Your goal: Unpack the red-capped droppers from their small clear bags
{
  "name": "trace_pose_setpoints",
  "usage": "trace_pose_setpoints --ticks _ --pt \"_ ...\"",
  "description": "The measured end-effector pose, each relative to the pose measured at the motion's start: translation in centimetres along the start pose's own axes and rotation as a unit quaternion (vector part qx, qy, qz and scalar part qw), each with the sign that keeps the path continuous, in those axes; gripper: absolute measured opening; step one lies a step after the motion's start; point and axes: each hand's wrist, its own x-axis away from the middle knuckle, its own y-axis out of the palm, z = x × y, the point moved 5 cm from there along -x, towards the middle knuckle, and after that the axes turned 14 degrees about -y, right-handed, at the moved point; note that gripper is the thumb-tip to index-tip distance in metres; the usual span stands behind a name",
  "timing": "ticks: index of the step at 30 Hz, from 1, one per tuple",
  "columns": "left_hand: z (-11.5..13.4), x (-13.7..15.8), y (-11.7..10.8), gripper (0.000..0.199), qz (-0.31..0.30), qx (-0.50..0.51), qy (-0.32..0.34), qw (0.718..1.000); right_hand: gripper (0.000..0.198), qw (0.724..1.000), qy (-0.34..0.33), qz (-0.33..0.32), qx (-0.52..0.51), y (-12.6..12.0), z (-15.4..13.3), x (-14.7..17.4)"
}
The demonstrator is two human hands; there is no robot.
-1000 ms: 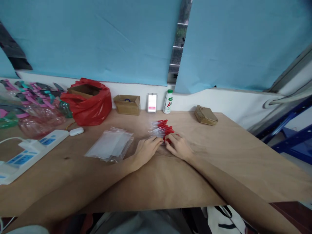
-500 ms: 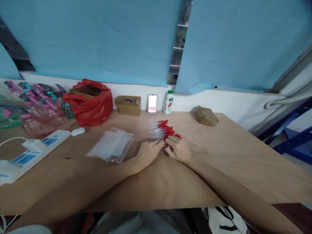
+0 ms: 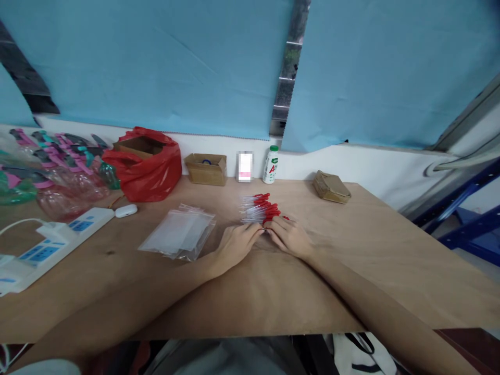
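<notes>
Hands (image 3: 239,240) — two, grip impossible to tell, beside several red-ended sticks (image 3: 270,209), one white bottle (image 3: 270,167)

On the table (image 3: 390,255), tools (image 3: 270,210) lie right of plastic bags (image 3: 177,233) and before a bottle (image 3: 271,166).

L hand (image 3: 239,242), R hand (image 3: 289,237) adj., fingers (image 3: 276,225) bent

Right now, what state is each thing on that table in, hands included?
Left hand, curled, grip unclear
Right hand, curled, grip unclear
Red-handled pieces, lying bunched
Clear bags, flat, overlapping
White bottle, upright, capped
Cardboard box, open-topped
Red bag, open
Power strip, plug inserted
Screen, lit
Spray bottles, mostly upright
</notes>
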Motion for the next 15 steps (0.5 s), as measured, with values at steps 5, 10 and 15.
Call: trace_pose_setpoints --ticks 5,10,15 --pt "0.1 0.0 0.5 0.032 -0.019 -0.016 -0.006 1.0 0.029 0.998 -0.054 -0.032 0.017 -0.5 0.6 0.3" --pt "0.1 0.1 0.6 0.034 -0.024 -0.028 -0.012 0.999 0.029 0.995 -0.074 -0.048 0.044 -1.1 0.7 0.4" --pt "0.0 0.0 0.5 0.033 -0.034 -0.035 -0.037 0.998 0.029 0.995 -0.034 -0.044 0.084 -0.9 0.3 0.1"
